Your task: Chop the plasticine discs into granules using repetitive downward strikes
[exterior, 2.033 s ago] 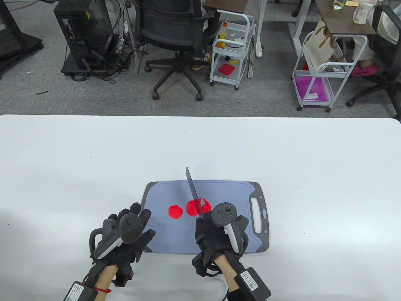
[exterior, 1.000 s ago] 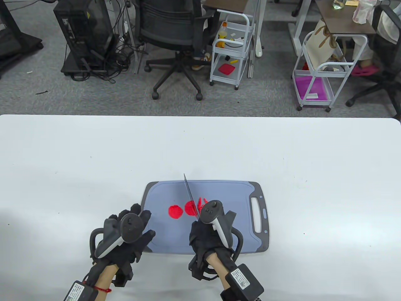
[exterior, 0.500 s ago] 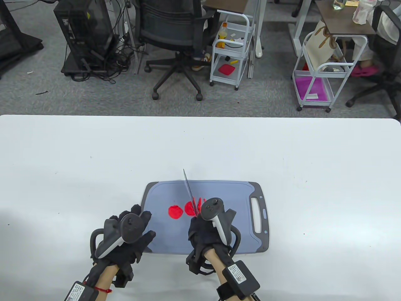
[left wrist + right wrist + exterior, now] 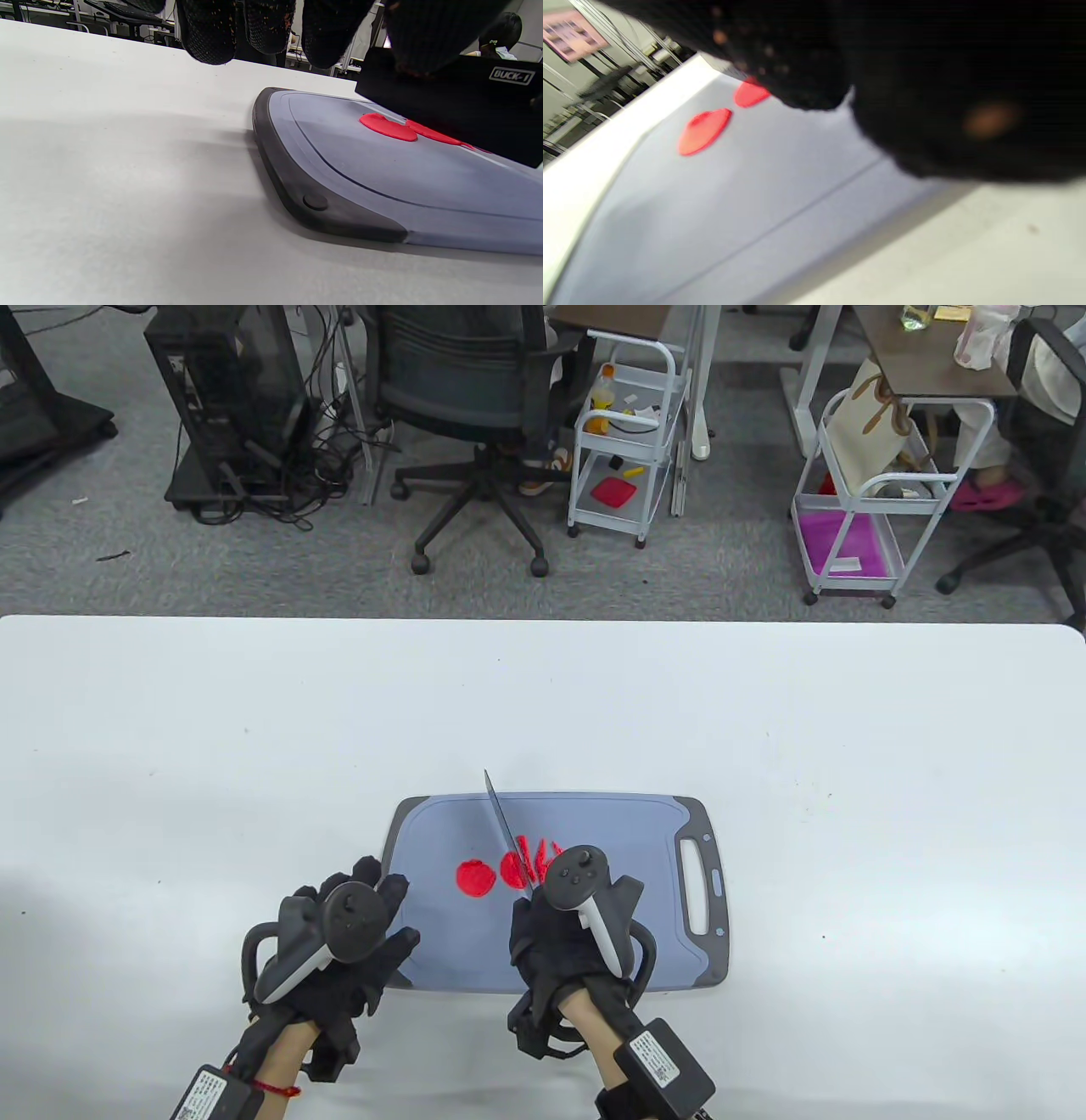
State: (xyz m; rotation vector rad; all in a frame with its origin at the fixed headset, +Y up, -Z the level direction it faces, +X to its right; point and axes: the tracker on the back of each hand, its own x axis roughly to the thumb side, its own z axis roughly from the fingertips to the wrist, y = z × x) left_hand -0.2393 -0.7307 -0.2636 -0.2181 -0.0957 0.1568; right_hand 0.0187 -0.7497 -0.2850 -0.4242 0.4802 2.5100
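A grey-blue cutting board (image 4: 611,831) with dark ends lies near the table's front edge. A whole red plasticine disc (image 4: 475,878) lies on its left half. Right of it lies a second disc (image 4: 512,869), partly cut, with red strips (image 4: 543,855) beside it. My right hand (image 4: 560,937) grips a knife (image 4: 506,831) by the handle; the blade crosses the cut disc and points away and left. My left hand (image 4: 356,937) rests on the board's near left corner, fingers spread. In the left wrist view the board (image 4: 322,178) and whole disc (image 4: 388,127) show under the fingertips (image 4: 208,38).
The white table (image 4: 254,729) stretches wide around the board. The board's handle slot (image 4: 694,886) is at its right end. Beyond the far edge stand an office chair (image 4: 475,398) and two white carts (image 4: 624,432).
My right hand has shifted left in small steps, and the knife blade with it, across the second disc. More cut strips lie to the blade's right. My left hand has stayed still.
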